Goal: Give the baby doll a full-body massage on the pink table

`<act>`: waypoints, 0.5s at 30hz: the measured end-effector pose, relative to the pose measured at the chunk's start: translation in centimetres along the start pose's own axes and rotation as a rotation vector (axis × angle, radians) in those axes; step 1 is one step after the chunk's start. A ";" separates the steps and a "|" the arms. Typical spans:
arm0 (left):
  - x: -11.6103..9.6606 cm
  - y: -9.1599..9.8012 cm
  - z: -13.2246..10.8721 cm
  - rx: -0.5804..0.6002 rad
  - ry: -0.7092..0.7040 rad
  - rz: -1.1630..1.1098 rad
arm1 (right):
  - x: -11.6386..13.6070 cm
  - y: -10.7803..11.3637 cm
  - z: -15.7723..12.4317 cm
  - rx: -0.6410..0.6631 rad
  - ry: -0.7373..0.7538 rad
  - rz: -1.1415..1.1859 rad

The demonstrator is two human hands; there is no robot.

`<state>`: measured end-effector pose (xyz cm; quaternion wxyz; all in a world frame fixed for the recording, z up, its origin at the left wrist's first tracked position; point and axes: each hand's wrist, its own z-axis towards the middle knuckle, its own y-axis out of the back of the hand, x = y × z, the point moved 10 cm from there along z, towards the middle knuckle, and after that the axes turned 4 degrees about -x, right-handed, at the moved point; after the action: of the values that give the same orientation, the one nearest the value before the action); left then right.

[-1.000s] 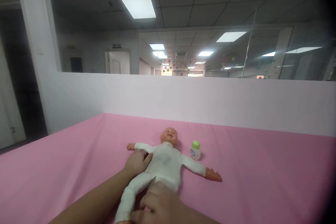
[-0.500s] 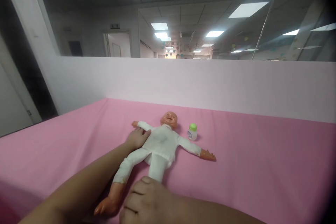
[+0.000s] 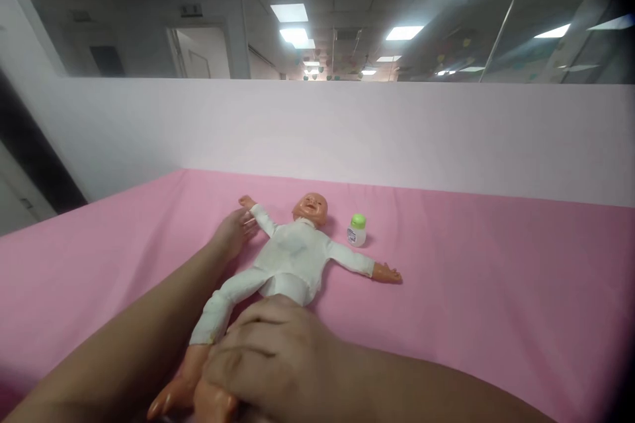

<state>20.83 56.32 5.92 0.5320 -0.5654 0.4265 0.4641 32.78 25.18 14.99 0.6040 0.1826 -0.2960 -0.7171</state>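
A baby doll point(image 3: 292, 251) with a white cloth body lies face up on a pink sheet, arms spread. My left hand point(image 3: 237, 231) is beside the doll's raised arm at the left, its fingers apart and close to the sleeve. Near the bottom centre, my right hand point(image 3: 278, 350) is wrapped over the doll's leg, which it mostly hides; a bare foot shows below the fingers. To the right of the doll's head stands a small clear bottle point(image 3: 356, 231) with a green cap.
The pink sheet point(image 3: 471, 277) covers the surface up to a low white wall point(image 3: 372, 132). Above the wall is a glass pane, with ceiling lights and a doorway point(image 3: 201, 53) showing in it.
My left hand has moved up from the doll's side to its raised arm, which now points higher. My right hand has shifted up the leg, and a second foot now shows. The view has tilted down.
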 end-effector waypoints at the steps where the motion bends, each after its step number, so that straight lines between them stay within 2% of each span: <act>1: -0.2 -0.4 -0.3 0.016 0.017 -0.066 | -0.3 0.9 0.3 -0.019 -0.028 0.013; 4: -2.0 -2.2 -1.8 0.115 -0.116 -0.061 | -2.1 3.8 0.7 -0.074 -0.144 -0.037; 6: -3.1 -3.9 -3.4 0.213 -0.261 0.048 | -3.5 5.5 0.5 -0.140 -0.188 -0.088; 8: -3.2 -6.1 -5.3 0.336 -0.397 0.247 | -5.5 6.1 -0.1 -0.203 -0.232 -0.116; 10: -2.9 -8.3 -7.2 0.464 -0.545 0.489 | -7.9 5.5 -1.1 -0.241 -0.298 -0.130; 12: -2.4 -9.7 -8.6 0.525 -0.670 0.684 | -10.4 4.1 -2.4 -0.245 -0.365 -0.134; 15: -2.3 -10.0 -8.9 0.466 -0.732 0.820 | -13.4 2.4 -3.9 -0.201 -0.482 -0.163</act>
<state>30.81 48.08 10.24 0.5320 -0.0263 0.4895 0.6904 39.75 37.22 12.35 0.4714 -0.0309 -0.3427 -0.8120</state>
